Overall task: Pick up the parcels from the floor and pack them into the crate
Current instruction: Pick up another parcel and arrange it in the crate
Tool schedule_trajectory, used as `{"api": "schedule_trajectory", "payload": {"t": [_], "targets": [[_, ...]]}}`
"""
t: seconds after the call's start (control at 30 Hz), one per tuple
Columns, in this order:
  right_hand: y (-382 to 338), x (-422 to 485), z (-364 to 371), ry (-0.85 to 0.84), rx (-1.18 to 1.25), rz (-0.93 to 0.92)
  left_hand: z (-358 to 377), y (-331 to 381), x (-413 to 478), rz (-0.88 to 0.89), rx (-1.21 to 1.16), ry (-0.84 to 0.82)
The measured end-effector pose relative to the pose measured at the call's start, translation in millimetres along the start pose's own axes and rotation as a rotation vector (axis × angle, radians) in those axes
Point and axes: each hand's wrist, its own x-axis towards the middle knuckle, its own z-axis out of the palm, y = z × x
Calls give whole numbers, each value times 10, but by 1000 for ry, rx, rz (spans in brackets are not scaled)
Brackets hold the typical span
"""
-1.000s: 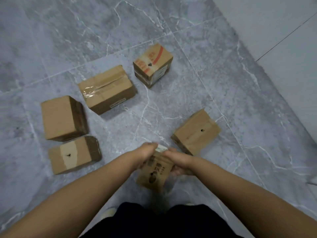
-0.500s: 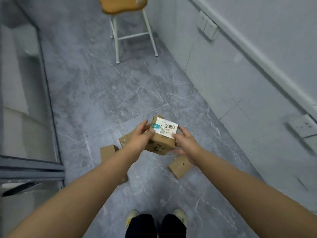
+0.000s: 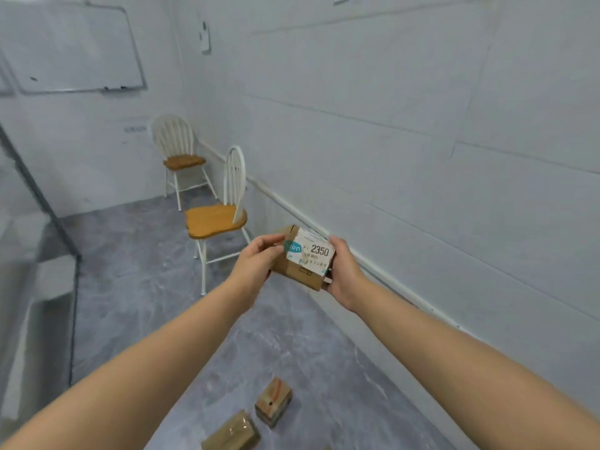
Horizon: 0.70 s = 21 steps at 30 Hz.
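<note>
Cardboard parcel, its white label reading 2350, hangs in the air between your hands. Lower down on the grey floor lie an orange-striped parcel and, just beside it, a taped parcel. Two wooden-seated chairs stand beyond, along the wall. Your left hand pinches the held box's left side; your right hand curls round its right end.

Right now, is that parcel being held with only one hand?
No, the left hand and the right hand both grip the labelled parcel, one on each side.
</note>
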Motion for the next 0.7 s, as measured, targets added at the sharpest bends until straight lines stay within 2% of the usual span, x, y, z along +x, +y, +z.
{"api": "schedule_trajectory", "payload": {"t": [0.1,0.27,0.4,0.5,0.7], "targets": [[-291,-133,74,25,20,-101,113,286,-22,15,-77,58],[-599,-342,2,35,-30,-234,366,623,-74,19,-178,57],[-714,-496,-267,-8,17,-253,681,689,-143,3,-200,-54],[-808,-631,-532,-23,66,-349,1008,686,-120,-10,-218,-190],[-925,-807,-1279,186,30,-408,1781,554,-39,14,-140,-356]]}}
